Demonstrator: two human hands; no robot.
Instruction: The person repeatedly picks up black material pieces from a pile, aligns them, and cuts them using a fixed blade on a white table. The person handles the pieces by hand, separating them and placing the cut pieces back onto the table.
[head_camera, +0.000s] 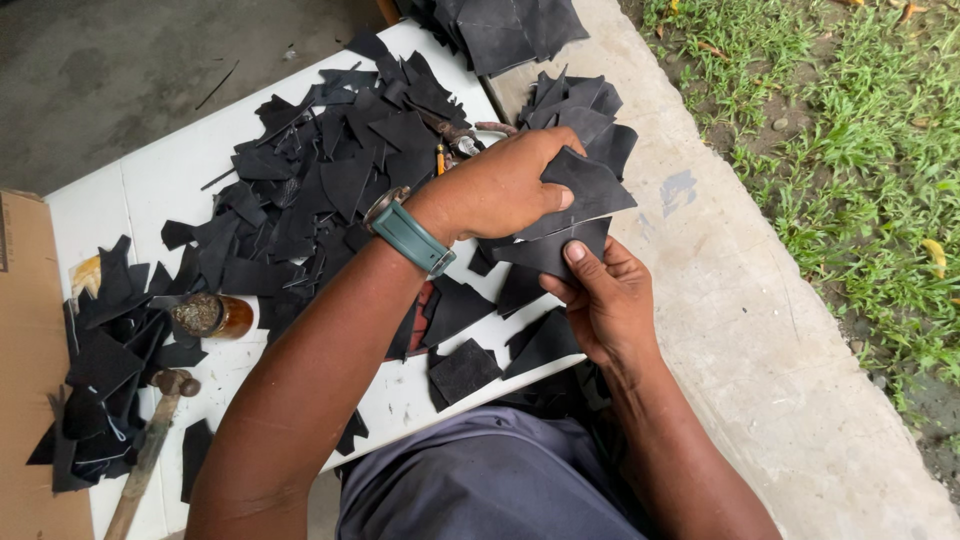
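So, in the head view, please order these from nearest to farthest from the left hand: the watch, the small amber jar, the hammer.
From the left hand:
1. The watch, on that same arm's wrist, right behind the hand.
2. The small amber jar, further along the white board, among black scraps.
3. The hammer, lowest in the picture, near the board's corner.

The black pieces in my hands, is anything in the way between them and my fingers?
Nothing visible. The left hand and the right hand both grip the stack of black pieces directly, thumbs pressed on it above the white board.
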